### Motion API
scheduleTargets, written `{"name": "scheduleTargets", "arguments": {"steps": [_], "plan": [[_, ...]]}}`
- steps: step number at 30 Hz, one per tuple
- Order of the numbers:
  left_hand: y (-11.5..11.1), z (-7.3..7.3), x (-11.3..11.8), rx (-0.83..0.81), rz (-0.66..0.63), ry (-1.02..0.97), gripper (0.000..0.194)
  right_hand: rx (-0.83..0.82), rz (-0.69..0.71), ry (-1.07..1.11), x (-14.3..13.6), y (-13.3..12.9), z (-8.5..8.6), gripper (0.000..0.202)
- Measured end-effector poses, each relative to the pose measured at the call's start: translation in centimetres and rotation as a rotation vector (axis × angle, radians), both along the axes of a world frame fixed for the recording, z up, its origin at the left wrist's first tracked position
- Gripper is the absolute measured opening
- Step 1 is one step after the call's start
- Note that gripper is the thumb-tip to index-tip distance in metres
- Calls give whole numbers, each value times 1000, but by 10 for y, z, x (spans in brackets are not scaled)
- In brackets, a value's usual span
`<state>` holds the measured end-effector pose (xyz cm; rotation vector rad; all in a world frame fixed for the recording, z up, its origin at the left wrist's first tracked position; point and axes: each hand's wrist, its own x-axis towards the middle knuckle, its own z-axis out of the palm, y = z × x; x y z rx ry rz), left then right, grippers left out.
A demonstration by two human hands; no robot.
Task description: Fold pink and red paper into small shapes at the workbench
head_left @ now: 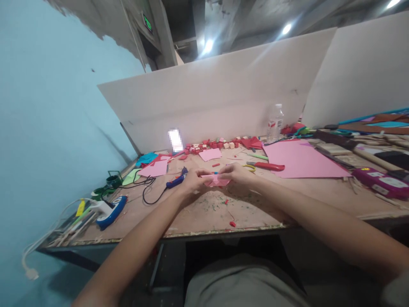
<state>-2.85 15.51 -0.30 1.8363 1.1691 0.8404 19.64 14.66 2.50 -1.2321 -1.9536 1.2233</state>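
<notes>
Between my two hands, just above the table, is a small piece of pink paper [216, 181] that looks folded. My left hand [195, 180] pinches its left side, and my right hand [238, 175] pinches the right side. A bit of blue shows at the paper's upper edge; I cannot make out what it is. Close to my left hand lies a blue glue gun [177, 180] with a black cord. Beyond my right hand rest a red-handled utility knife [270, 166] and yellow-handled scissors [251, 168], partly hidden.
Several small red and pale blocks [204, 147] line the back, near a clear bottle [275, 123]. Large pink sheets [303, 160] and a purple case [381, 182] lie right. A blue-white power strip [111, 213] sits front left. Red scraps [232, 224] dot the table [198, 219].
</notes>
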Motion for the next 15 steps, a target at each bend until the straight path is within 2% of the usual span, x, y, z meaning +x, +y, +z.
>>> {"name": "scheduleTargets", "arguments": {"steps": [8,15], "plan": [[2,8,-7,-26,29,56,35,74,38,-75,3,-3,3,32],[3,8,-8,-27,40,52,35,130,77,-124,4,1,4,32]]}}
